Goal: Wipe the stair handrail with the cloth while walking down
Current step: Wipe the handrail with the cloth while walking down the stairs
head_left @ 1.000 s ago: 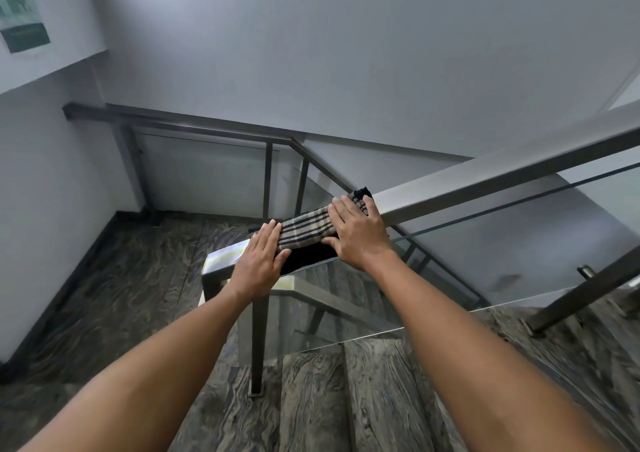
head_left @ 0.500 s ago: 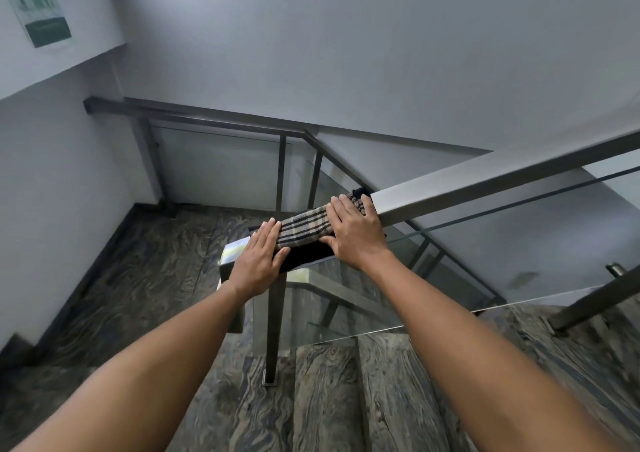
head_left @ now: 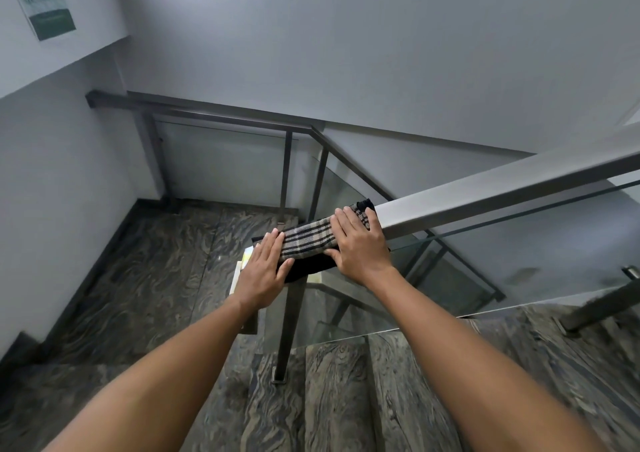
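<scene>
A grey metal stair handrail [head_left: 485, 191] runs down from the upper right to its lower end near the middle of the view. A folded plaid cloth [head_left: 306, 240], beige with dark stripes and a black underside, lies draped over that lower end. My left hand [head_left: 261, 271] presses flat on the cloth's left part, fingers together. My right hand [head_left: 358, 243] lies flat on its right part, thumb hooked over the rail's near side. The rail's end under the cloth is mostly hidden.
A metal post [head_left: 289, 330] holds the rail up and stands on a dark marbled step [head_left: 329, 399]. Glass panels [head_left: 450, 271] fill the balustrade. A landing [head_left: 156, 271] lies below left, bounded by a second railing [head_left: 225, 112] and grey walls. A poster [head_left: 43, 1] hangs upper left.
Both hands and the cloth have slid a little further down the rail toward its lower end. The view has shifted so the landing and the poster show more.
</scene>
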